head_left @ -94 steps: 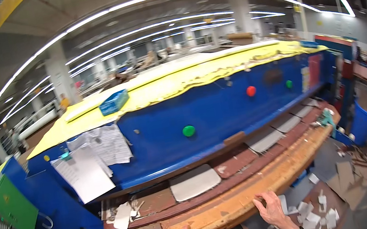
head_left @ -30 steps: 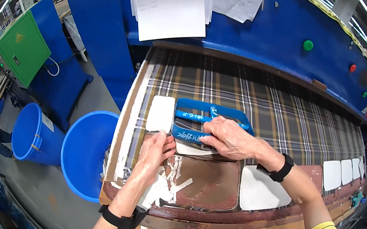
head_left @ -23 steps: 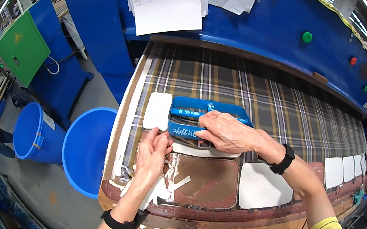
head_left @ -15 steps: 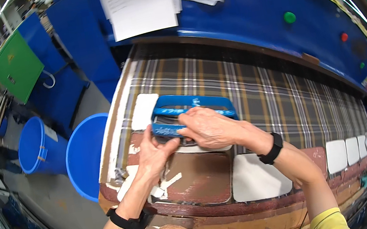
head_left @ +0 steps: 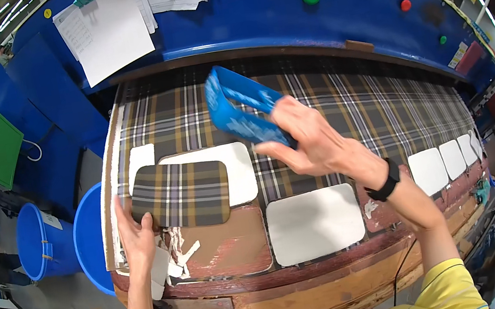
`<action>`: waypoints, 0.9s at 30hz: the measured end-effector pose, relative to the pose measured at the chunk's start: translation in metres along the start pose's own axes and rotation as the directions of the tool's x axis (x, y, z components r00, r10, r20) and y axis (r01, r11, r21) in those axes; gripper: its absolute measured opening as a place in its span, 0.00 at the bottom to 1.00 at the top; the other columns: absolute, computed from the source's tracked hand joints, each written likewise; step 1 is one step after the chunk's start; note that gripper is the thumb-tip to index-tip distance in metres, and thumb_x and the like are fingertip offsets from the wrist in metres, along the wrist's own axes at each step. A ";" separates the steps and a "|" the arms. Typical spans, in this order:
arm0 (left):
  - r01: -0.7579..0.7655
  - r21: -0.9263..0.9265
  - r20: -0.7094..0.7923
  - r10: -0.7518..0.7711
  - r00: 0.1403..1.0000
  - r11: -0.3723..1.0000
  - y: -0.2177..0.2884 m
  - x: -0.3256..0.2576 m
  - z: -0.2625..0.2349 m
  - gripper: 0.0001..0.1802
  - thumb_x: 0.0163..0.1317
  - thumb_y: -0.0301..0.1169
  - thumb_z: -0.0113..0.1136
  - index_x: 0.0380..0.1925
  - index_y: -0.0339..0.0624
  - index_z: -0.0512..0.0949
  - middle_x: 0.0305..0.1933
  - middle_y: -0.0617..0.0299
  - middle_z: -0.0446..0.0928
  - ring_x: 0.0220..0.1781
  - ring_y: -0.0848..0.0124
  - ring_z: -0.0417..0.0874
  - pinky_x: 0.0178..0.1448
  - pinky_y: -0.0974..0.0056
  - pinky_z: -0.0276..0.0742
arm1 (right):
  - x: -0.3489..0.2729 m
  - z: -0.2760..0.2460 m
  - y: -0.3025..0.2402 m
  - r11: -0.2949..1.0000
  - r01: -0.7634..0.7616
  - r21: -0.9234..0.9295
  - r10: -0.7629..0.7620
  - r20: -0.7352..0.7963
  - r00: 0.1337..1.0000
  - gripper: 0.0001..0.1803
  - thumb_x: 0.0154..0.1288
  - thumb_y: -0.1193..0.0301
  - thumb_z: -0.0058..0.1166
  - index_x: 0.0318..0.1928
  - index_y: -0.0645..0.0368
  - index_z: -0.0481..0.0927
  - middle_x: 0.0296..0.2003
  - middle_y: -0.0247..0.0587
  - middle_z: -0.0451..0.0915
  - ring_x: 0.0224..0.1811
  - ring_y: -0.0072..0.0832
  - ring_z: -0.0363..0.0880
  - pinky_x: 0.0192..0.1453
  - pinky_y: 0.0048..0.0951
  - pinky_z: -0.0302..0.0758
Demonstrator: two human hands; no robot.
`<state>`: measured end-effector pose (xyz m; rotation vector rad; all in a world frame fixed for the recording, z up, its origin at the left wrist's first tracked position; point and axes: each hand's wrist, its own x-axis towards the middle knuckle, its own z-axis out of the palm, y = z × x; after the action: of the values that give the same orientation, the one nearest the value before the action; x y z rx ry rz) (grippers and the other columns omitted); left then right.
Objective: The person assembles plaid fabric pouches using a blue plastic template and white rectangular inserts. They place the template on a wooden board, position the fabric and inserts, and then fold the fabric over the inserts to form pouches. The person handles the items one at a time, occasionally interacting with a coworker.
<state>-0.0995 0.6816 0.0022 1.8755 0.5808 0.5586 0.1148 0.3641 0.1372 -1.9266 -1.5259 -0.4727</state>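
left hand (head_left: 135, 233) pinches the left edge of a plaid piece (head_left: 181, 194), lifted just above the white pad (head_left: 233, 168) on the bench. right hand (head_left: 307, 141) grips a blue frame (head_left: 240, 111), tilted, raised over the plaid cloth (head_left: 344, 105).

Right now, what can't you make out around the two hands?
Head view only:
- Blue tool in the right hand: motion-blurred, its lower end hidden by the fingers.
- Plaid piece: left edge covered by the left hand.
- White panel behind it: partly hidden by the plaid piece.
- Papers on the blue wall: writing too small.
- Far-right white pieces: squeezed by the fisheye rim.
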 end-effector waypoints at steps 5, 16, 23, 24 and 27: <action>-0.453 0.301 0.291 0.372 0.882 0.839 0.096 -0.012 0.063 0.45 0.60 0.20 0.56 0.75 0.37 0.46 0.70 0.42 0.66 0.71 0.50 0.68 0.77 0.54 0.56 | -0.066 -0.013 0.007 0.978 0.170 -0.120 -0.127 0.303 0.945 0.17 0.59 0.67 0.65 0.25 0.57 0.68 0.19 0.38 0.65 0.25 0.34 0.67 0.40 0.36 0.67; -0.509 0.181 0.630 0.298 0.717 0.842 0.091 -0.009 0.163 0.47 0.58 0.24 0.54 0.75 0.35 0.42 0.67 0.44 0.71 0.67 0.47 0.69 0.74 0.50 0.58 | -0.121 -0.001 0.017 0.976 0.157 -0.150 -0.073 0.455 0.888 0.11 0.61 0.68 0.59 0.25 0.56 0.74 0.17 0.33 0.67 0.26 0.30 0.69 0.43 0.33 0.69; -0.572 0.226 0.630 0.330 0.703 0.789 0.088 -0.009 0.161 0.44 0.60 0.26 0.53 0.75 0.36 0.45 0.64 0.48 0.75 0.66 0.52 0.72 0.73 0.51 0.59 | -0.125 0.018 0.021 0.966 0.189 -0.174 -0.107 0.397 0.912 0.13 0.60 0.67 0.60 0.23 0.55 0.72 0.17 0.34 0.68 0.26 0.29 0.69 0.43 0.32 0.68; -0.567 0.240 0.631 0.317 0.708 0.788 0.090 -0.010 0.160 0.44 0.60 0.25 0.53 0.75 0.35 0.45 0.63 0.48 0.75 0.66 0.53 0.72 0.73 0.50 0.58 | -0.125 0.022 0.021 0.963 0.197 -0.184 -0.112 0.391 0.914 0.14 0.59 0.66 0.61 0.22 0.54 0.71 0.17 0.34 0.68 0.27 0.30 0.69 0.43 0.33 0.68; -0.525 0.259 0.633 0.268 0.726 0.811 0.093 -0.011 0.160 0.43 0.61 0.24 0.51 0.74 0.32 0.43 0.63 0.48 0.76 0.68 0.54 0.73 0.75 0.47 0.54 | -0.124 0.028 0.023 0.955 0.218 -0.199 -0.129 0.384 0.914 0.15 0.59 0.66 0.62 0.22 0.54 0.70 0.17 0.33 0.67 0.27 0.29 0.69 0.43 0.33 0.68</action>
<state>0.0037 0.5305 0.0323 2.4735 -0.1524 0.1043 0.1011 0.2886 0.0330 -2.1632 -1.9720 -0.4002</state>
